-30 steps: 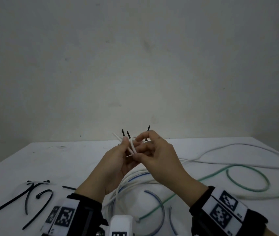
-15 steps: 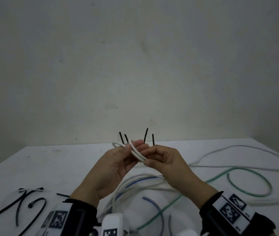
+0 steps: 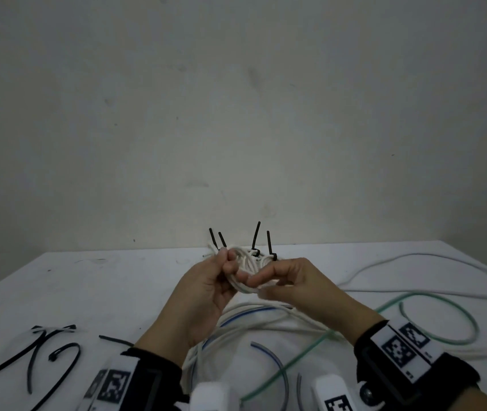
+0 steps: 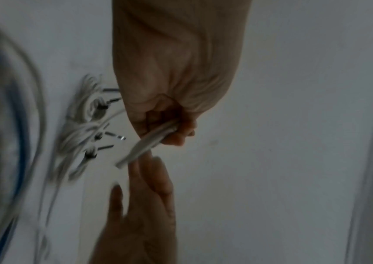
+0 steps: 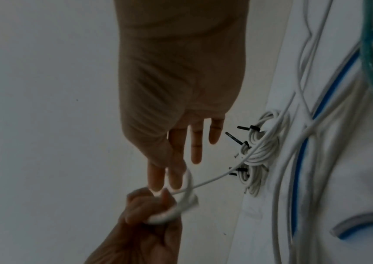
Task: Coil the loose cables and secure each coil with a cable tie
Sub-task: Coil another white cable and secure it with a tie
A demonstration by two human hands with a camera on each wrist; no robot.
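My left hand grips a small coil of thin white cable above the table's middle, fingers curled round the loops. In the left wrist view the coil sticks out of that fist. My right hand is just right of it, fingers straight, index and middle fingertips touching the loop. One strand runs from the coil down to the table. Behind the hands lie tied white coils with black cable-tie tails standing up.
Loose black cable ties lie at the table's front left. A green cable, a blue-and-grey cable and long white cables sprawl over the white table to the middle and right. A bare wall stands behind.
My right hand's curled pinch on the cable has opened into straight fingers. The white loops in my left hand have dropped slightly and look fuller.
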